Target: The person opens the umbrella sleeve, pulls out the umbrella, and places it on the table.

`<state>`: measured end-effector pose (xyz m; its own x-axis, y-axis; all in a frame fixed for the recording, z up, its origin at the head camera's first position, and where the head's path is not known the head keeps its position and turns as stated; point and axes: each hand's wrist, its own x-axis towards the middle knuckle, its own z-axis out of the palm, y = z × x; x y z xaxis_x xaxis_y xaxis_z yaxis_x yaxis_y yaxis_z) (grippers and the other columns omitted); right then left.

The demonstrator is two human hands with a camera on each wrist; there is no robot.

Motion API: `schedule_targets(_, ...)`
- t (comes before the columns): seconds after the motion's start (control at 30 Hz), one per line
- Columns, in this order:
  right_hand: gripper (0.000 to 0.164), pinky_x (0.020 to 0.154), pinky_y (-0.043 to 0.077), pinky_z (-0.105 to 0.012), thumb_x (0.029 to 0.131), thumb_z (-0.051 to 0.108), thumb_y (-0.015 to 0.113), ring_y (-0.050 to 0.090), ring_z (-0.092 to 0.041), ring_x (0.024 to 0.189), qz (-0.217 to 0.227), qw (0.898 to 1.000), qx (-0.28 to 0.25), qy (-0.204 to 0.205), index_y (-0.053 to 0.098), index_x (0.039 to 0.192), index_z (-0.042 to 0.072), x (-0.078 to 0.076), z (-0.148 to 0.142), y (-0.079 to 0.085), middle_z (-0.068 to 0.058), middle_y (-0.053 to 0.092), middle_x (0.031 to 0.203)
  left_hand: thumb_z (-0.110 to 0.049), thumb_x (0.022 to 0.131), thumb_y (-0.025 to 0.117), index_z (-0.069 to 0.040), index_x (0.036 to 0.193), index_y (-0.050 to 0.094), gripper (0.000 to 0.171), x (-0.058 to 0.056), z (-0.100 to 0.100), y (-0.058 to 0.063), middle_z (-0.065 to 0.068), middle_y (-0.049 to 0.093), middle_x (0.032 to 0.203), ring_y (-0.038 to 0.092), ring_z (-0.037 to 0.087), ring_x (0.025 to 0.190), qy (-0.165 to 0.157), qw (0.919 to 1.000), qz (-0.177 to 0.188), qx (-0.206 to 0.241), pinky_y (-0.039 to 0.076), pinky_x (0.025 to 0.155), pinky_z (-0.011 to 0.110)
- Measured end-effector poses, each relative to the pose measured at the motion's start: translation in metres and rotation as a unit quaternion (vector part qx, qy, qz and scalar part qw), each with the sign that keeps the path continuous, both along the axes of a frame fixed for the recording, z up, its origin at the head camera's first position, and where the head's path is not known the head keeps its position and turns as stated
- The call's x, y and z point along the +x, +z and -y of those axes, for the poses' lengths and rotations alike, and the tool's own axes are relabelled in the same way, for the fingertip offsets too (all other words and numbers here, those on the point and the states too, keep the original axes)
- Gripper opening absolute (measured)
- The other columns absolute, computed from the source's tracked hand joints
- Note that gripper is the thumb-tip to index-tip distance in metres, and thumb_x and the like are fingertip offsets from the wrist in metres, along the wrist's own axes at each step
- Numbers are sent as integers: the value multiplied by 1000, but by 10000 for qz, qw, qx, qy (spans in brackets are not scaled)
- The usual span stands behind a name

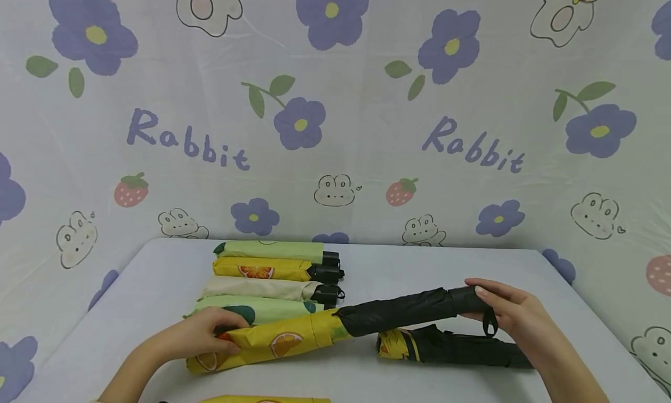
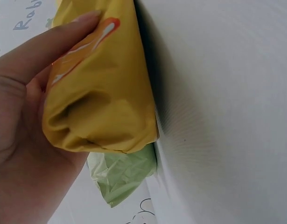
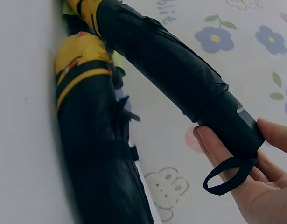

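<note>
A folded black umbrella (image 1: pixel 403 313) slants up to the right over the table, its lower end inside a yellow sleeve (image 1: pixel 309 332) printed with orange slices. My left hand (image 1: pixel 209 333) grips the sleeve near its far left end, thumb on the near side. The closed, puckered end of the yellow sleeve (image 2: pixel 101 123) shows in the left wrist view. At the raised end my right hand (image 1: pixel 516 313) holds the black handle (image 3: pixel 232 123) between thumb and fingers; a wrist loop (image 3: pixel 229 176) hangs from it. Below lies a second folded black umbrella (image 1: pixel 461 349) with a yellow end.
Several covered umbrellas lie in a row behind: light green (image 1: pixel 278 250), yellow (image 1: pixel 272 269), cream (image 1: pixel 262 287) and green with dark spots (image 1: pixel 272 307). Part of another yellow item (image 1: pixel 267 399) shows at the near edge of the white table (image 1: pixel 105 356). A patterned cloth (image 1: pixel 335 158) hangs behind.
</note>
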<state>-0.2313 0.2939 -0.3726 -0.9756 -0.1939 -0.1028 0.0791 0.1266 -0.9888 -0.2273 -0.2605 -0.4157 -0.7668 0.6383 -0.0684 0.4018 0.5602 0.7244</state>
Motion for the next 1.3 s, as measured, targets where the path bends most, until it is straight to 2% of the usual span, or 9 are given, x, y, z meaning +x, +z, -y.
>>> schedule_targets(0.07,38,110,26,-47,101,29,54,72,-20,102,69,10000,-47,-36,57,137,17,0,-6,-1,15,57,124,-31,88,71,-21,111,70,25,0,0,0,-7,69,105,55,-1,91,8,10000,23,-6,48,80,21)
schedule_targets(0.13,38,109,21,-51,101,29,53,72,-18,101,84,9999,-124,-54,57,138,18,0,-13,-2,18,58,122,-31,88,71,-21,112,70,26,0,0,0,-7,69,107,55,-1,93,14,10000,45,-1,48,81,21)
schedule_targets(0.23,36,106,34,-34,102,25,51,73,-19,100,1,9997,-264,-9,58,137,18,-1,-21,-5,20,60,120,-30,88,72,-21,112,70,26,1,0,1,-6,70,108,55,-1,94,13,10000,62,5,48,82,20)
schedule_targets(0.3,32,94,45,-23,103,21,50,72,-19,101,-119,9988,-469,36,61,133,17,-3,-26,-7,17,62,118,-30,88,72,-21,113,69,27,1,0,1,-6,70,108,55,-1,94,20,10000,87,10,48,82,20)
schedule_targets(0.37,32,85,48,-16,103,19,49,72,-20,101,-155,9981,-584,70,61,132,17,-3,-31,-9,18,62,118,-30,88,72,-21,113,69,27,1,0,1,-6,70,108,55,0,94,32,9999,121,14,48,82,20)
schedule_targets(0.57,34,83,44,-16,103,20,48,73,-22,99,-107,9982,-597,15,59,135,17,-5,-48,-16,20,62,117,-29,88,72,-21,114,69,28,2,0,1,-5,70,110,56,0,96,69,9997,239,32,48,84,20)
schedule_targets(0.8,29,83,49,-17,104,19,47,73,-19,99,10,9968,-792,55,66,126,22,-10,-66,-23,20,65,115,-31,88,72,-22,115,69,28,1,0,1,-5,69,112,56,0,99,104,9997,209,-18,48,86,20)
schedule_targets(1.1,31,84,41,-17,104,22,47,72,-15,102,228,9973,-702,1,63,131,23,-16,-85,-36,24,64,115,-32,88,71,-22,115,68,29,1,1,1,-4,69,114,56,0,101,130,9997,201,-76,48,87,20)
schedule_targets(1.3,35,84,41,-17,106,21,41,71,-13,104,152,9973,-641,309,58,137,22,-19,-97,-48,24,64,118,-32,89,71,-22,115,68,29,1,1,0,-5,69,114,56,0,101,122,9997,195,-80,48,88,20)
